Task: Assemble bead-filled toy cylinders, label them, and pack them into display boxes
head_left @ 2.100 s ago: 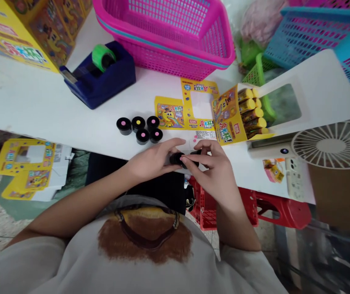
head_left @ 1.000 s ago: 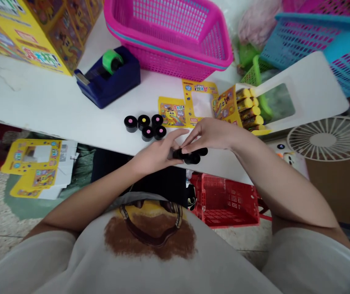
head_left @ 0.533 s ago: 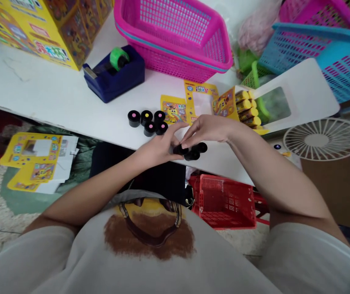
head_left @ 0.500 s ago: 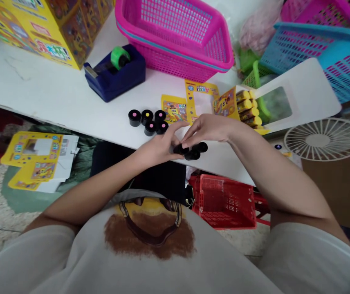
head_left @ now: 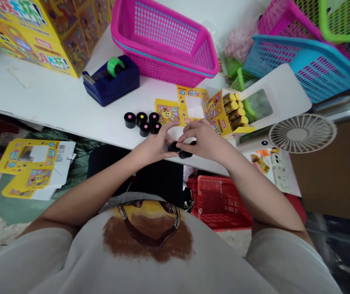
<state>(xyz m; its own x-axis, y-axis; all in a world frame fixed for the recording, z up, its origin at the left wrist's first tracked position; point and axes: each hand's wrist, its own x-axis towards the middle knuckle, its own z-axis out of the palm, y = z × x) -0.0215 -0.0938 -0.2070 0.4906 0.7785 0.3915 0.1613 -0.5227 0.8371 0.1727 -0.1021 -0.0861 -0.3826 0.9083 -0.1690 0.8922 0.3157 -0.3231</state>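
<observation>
Both my hands meet near the front edge of the white table. My left hand [head_left: 154,148] curls its thumb and fingers around a small black round piece [head_left: 172,146]. My right hand [head_left: 205,138] has its fingertips pinched on top of that same piece. Right beside it, under my right fingers, sits another black round piece [head_left: 185,154], with more black partly covered by the hand. To the left stands a cluster of several black round pieces [head_left: 141,118], with pink or yellow dots on top. Behind my hands lies a flat yellow printed carton [head_left: 166,109].
An open box of yellow-capped tubes [head_left: 235,110] stands behind my right hand. Farther back are a blue tape dispenser [head_left: 112,83], pink baskets [head_left: 169,61] and a blue basket [head_left: 312,65]. A white fan [head_left: 302,134] is at right. A red crate [head_left: 220,200] sits below the table.
The scene has shifted left in view as the camera turned. My right hand now covers more of the black pieces beside it. Both hands stay together at the same black piece.
</observation>
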